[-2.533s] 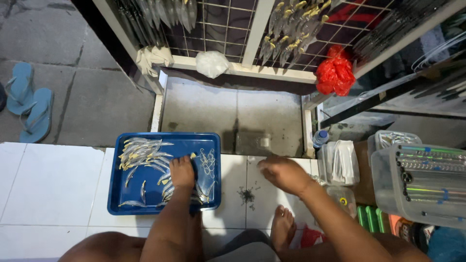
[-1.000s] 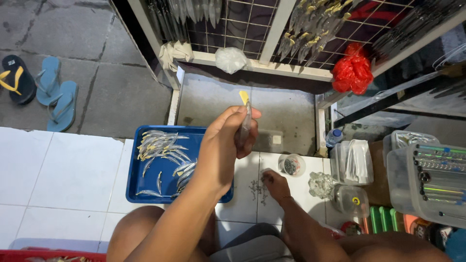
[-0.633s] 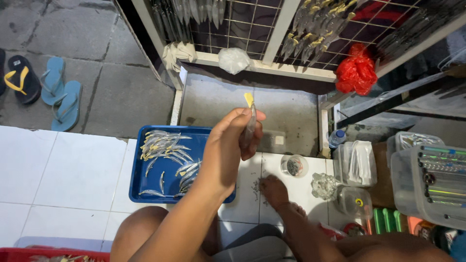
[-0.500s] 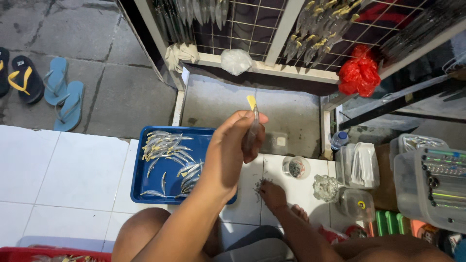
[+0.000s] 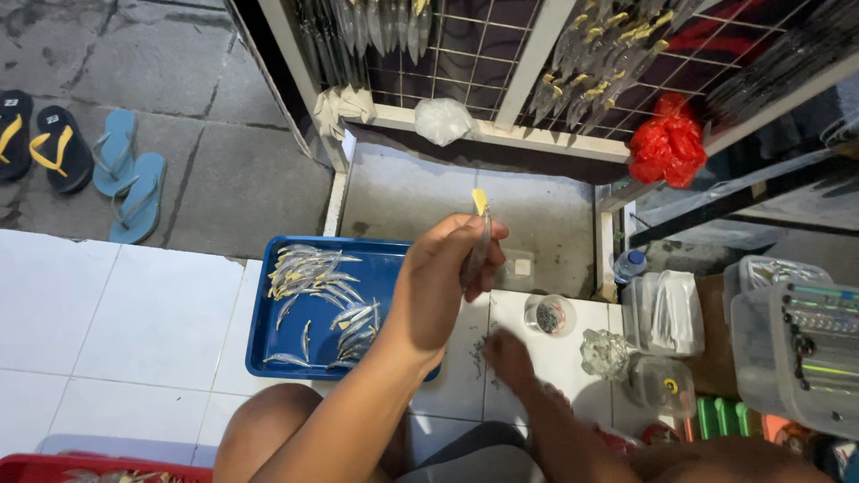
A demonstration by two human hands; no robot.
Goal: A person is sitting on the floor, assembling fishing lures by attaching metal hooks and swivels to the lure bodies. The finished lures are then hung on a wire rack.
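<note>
Fingers of the left hand [image 5: 443,277] are pinching a slim silvery fishing lure [image 5: 477,240], which is standing nearly upright in the grasp; its yellow tip is projecting above the fingertips while its lower part is lying hidden behind the thumb and palm. The hand is hovering raised above the right edge of a blue tray [image 5: 268,331] that is resting on the white tiled floor [image 5: 116,313] and holding many similar silvery lures. The right hand [image 5: 508,356] is reaching down to the tiles just right of the tray, near a small round container [image 5: 549,314]; it is blurred, so whether it is clenched or released cannot be told. Clear plastic boxes [image 5: 787,344] are standing further right, and sandals [image 5: 130,183] are lying on the grey pavement at upper left.
</note>
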